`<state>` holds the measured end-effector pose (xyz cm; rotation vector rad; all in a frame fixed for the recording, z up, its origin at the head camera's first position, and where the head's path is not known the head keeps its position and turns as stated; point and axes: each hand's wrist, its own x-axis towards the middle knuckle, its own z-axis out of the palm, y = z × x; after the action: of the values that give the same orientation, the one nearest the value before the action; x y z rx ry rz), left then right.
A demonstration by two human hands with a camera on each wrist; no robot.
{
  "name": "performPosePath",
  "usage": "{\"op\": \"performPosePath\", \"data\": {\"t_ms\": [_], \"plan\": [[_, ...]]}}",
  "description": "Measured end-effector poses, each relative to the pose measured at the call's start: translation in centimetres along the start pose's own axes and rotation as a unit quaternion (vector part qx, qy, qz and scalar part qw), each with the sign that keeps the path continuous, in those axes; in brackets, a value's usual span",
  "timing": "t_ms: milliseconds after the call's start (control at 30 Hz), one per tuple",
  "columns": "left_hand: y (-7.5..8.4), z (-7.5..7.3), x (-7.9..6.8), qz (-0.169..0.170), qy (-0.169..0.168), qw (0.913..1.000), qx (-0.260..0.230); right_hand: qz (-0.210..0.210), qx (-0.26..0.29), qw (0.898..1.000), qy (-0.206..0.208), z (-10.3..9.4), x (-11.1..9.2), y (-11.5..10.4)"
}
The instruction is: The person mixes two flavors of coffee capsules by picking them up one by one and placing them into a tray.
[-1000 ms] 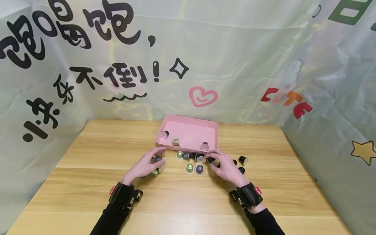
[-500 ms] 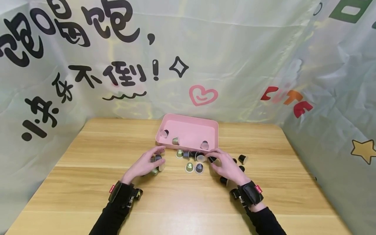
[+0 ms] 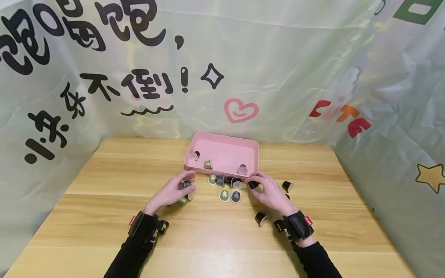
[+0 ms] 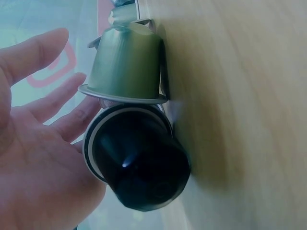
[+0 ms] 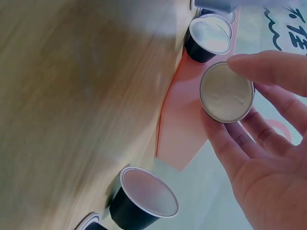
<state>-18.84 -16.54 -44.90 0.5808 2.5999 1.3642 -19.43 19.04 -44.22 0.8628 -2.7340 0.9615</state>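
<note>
Beside the left hand, whose fingers were loosely spread, sat a green capsule and a dark capsule, while the right hand pinched a black capsule between thumb and fingers near the pink tray beyond.

Bkgd.: pale grn.-grey cloth, w/ folds, behind & along both sides of wood-grain table. Printed L: blk. Chinese characters, w/ wavy line under some of them. Ctr.: four-pt. sparkle outline, above & L of pink heart. R: "CUTE" lettering in red, pink & orange; lower, dark-outlined yel. star; at top edge, grn. shape, cut off.
</note>
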Motion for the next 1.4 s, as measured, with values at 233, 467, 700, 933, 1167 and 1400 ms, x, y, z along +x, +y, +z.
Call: {"op": "performPosePath", "data": {"t_ms": [233, 467, 700, 933, 1167, 1400], "plan": [[0.0, -0.1, 0.0, 0.004, -0.001, 1.0000, -0.007, -0.002, 0.004, 1.000, 0.003, -0.1, 0.1, 0.2], [-0.1, -0.2, -0.2, 0.003, -0.003, 1.0000, -0.003, -0.008, 0.005, 1.000, -0.001, -0.2, 0.3, -0.2], [-0.2, -0.2, -0.2, 0.010, 0.000, 1.0000, 0.001, -0.012, 0.013, 1.000, -0.006, 0.0, 0.6, -0.7], [-0.2, -0.3, -0.2, 0.007, 0.003, 1.0000, -0.003, -0.007, 0.018, 1.000, -0.013, 0.3, 0.6, -0.5], [-0.3, -0.2, -0.1, 0.011, 0.010, 0.9999, 0.005, -0.014, 0.018, 1.000, 0.004, 0.1, 0.7, -0.6], [-0.3, -0.2, -0.2, 0.006, 0.006, 0.9999, 0.007, -0.023, 0.017, 0.999, 0.023, -0.5, 1.7, -0.8]]}}
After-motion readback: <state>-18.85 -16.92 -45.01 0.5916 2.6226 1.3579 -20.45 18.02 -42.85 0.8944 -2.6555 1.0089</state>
